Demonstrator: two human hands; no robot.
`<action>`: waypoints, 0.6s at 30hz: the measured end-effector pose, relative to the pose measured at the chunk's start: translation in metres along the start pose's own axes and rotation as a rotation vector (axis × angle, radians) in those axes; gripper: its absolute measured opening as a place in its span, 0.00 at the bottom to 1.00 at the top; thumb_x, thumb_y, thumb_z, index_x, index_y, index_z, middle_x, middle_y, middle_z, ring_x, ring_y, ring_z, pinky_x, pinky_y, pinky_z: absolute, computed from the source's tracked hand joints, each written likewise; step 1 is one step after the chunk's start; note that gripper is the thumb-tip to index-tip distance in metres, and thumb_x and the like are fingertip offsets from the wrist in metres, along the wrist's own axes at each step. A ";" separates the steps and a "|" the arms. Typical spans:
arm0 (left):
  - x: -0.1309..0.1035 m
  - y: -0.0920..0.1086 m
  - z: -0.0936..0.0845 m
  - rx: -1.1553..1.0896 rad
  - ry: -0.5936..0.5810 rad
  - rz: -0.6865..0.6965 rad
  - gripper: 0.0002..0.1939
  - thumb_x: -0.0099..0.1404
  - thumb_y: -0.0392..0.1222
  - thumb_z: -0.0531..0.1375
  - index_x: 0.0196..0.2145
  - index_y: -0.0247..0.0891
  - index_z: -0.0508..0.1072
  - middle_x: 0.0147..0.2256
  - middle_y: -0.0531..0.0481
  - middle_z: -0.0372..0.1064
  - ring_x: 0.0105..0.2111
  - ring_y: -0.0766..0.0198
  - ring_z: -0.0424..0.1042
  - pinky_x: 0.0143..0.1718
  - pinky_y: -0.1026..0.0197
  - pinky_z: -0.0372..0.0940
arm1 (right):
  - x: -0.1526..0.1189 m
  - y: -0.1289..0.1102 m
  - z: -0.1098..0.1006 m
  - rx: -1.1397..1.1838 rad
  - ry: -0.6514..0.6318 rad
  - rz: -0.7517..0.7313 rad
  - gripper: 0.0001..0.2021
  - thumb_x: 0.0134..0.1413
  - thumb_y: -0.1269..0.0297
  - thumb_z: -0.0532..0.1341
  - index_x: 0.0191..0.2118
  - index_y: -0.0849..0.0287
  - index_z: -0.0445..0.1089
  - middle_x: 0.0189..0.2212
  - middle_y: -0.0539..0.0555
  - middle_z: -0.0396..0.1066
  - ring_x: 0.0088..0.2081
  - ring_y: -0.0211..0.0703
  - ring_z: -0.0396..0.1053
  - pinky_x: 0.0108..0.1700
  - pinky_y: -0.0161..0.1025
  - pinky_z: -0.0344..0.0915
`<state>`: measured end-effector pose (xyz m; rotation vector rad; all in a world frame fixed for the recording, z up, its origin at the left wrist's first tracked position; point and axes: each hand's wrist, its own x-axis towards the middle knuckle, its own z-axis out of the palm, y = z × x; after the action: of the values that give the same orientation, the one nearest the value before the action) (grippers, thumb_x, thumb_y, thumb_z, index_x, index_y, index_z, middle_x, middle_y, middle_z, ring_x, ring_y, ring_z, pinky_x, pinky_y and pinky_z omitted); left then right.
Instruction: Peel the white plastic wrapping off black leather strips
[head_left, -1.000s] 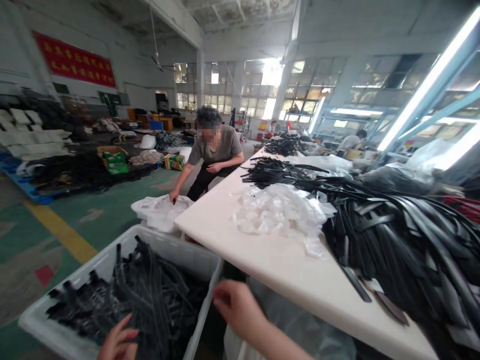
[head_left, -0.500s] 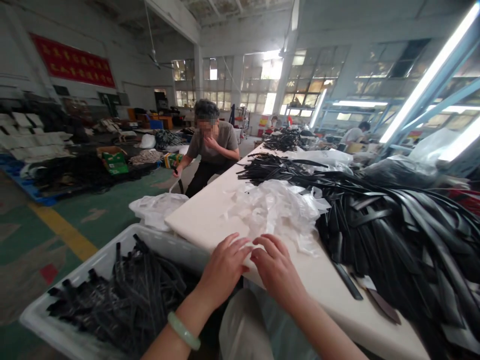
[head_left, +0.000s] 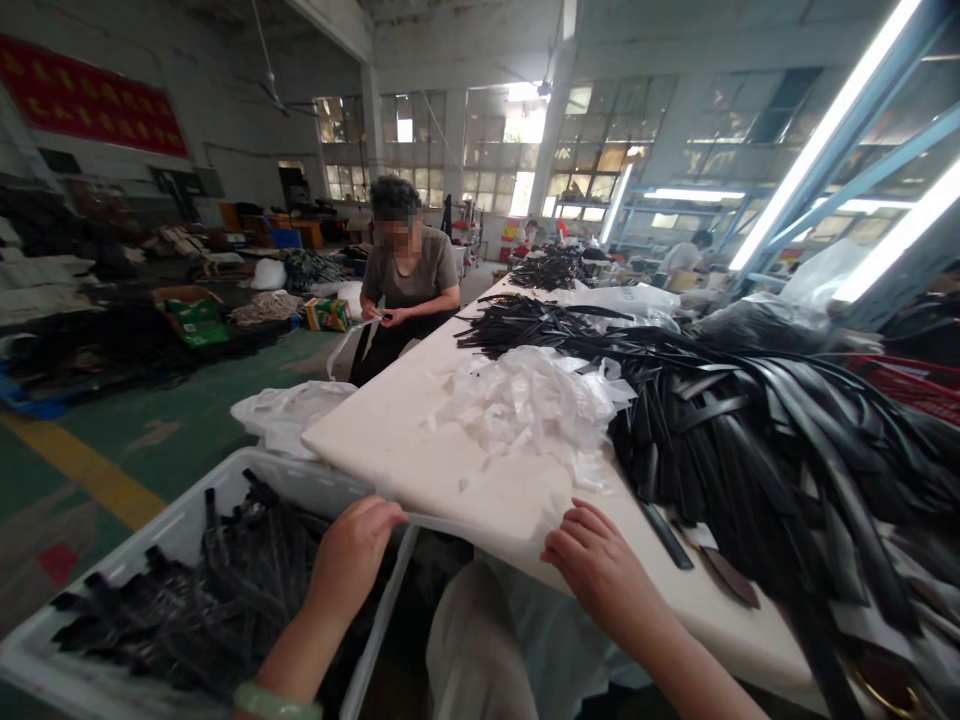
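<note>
My left hand (head_left: 354, 550) is closed in a fist on one end of a clear plastic strip (head_left: 465, 524), above the bin (head_left: 187, 520). The strip stretches along the counter (head_left: 390, 440) edge to my right hand (head_left: 596, 560), fingers curled on it. The strip is thin and hard to see.

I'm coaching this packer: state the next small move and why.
Probably draw the clear bag off the table edge and open it: the left hand and right hand pinch it stretched between them, with black strips piled alongside.
</note>
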<state>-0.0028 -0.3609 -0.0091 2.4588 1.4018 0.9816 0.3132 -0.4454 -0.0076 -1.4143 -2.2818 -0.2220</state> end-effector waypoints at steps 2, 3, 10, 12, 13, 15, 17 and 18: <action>-0.001 -0.007 -0.005 0.015 0.022 -0.035 0.16 0.68 0.39 0.51 0.31 0.39 0.77 0.32 0.47 0.76 0.35 0.56 0.76 0.38 0.57 0.70 | -0.012 0.001 -0.005 0.049 -0.013 0.058 0.06 0.61 0.71 0.59 0.32 0.56 0.67 0.28 0.51 0.70 0.36 0.46 0.70 0.57 0.52 0.61; -0.003 -0.011 -0.008 0.025 0.037 -0.057 0.16 0.68 0.41 0.51 0.31 0.39 0.77 0.32 0.47 0.76 0.34 0.56 0.76 0.38 0.57 0.70 | -0.017 0.000 -0.008 0.084 -0.030 0.103 0.06 0.61 0.72 0.58 0.32 0.56 0.67 0.29 0.51 0.71 0.36 0.46 0.70 0.54 0.49 0.64; -0.066 -0.044 -0.028 0.000 -0.005 -0.232 0.18 0.64 0.52 0.52 0.30 0.44 0.79 0.32 0.50 0.79 0.35 0.57 0.79 0.39 0.62 0.72 | -0.029 -0.023 -0.030 0.289 -0.270 0.505 0.07 0.61 0.63 0.57 0.34 0.57 0.70 0.30 0.54 0.75 0.34 0.48 0.72 0.36 0.41 0.62; -0.097 -0.060 -0.032 -0.007 -0.047 -0.323 0.17 0.62 0.53 0.54 0.30 0.45 0.79 0.33 0.51 0.80 0.36 0.56 0.79 0.40 0.62 0.73 | -0.027 -0.028 -0.034 0.452 -0.350 0.565 0.07 0.59 0.64 0.57 0.33 0.58 0.71 0.26 0.52 0.73 0.30 0.46 0.70 0.33 0.39 0.61; -0.113 -0.070 -0.034 -0.015 -0.078 -0.373 0.16 0.61 0.54 0.54 0.30 0.46 0.79 0.33 0.52 0.80 0.37 0.55 0.79 0.40 0.62 0.73 | -0.026 -0.030 -0.033 0.551 -0.395 0.590 0.07 0.57 0.66 0.56 0.33 0.58 0.71 0.25 0.51 0.72 0.28 0.44 0.69 0.31 0.37 0.61; -0.147 -0.089 -0.038 -0.033 -0.176 -0.471 0.16 0.59 0.54 0.55 0.30 0.46 0.79 0.33 0.52 0.81 0.37 0.54 0.79 0.40 0.61 0.74 | -0.027 -0.034 -0.029 0.740 -0.454 0.626 0.07 0.53 0.69 0.55 0.33 0.59 0.72 0.23 0.50 0.71 0.26 0.42 0.68 0.30 0.36 0.60; -0.177 -0.103 -0.043 -0.042 -0.289 -0.560 0.17 0.61 0.54 0.54 0.30 0.46 0.79 0.34 0.50 0.81 0.38 0.51 0.79 0.41 0.57 0.74 | -0.030 -0.038 -0.019 0.897 -0.468 0.657 0.07 0.50 0.70 0.55 0.33 0.60 0.71 0.24 0.50 0.71 0.27 0.41 0.69 0.30 0.35 0.61; -0.189 -0.106 -0.045 -0.042 -0.332 -0.592 0.17 0.60 0.54 0.54 0.31 0.44 0.80 0.35 0.48 0.81 0.39 0.49 0.79 0.43 0.54 0.74 | -0.031 -0.042 -0.013 0.965 -0.466 0.684 0.07 0.48 0.70 0.56 0.32 0.60 0.70 0.24 0.50 0.71 0.27 0.40 0.69 0.31 0.35 0.62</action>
<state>-0.1723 -0.4637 -0.1070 1.8669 1.7884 0.4436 0.2916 -0.4946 -0.0060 -1.6102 -1.5900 1.3304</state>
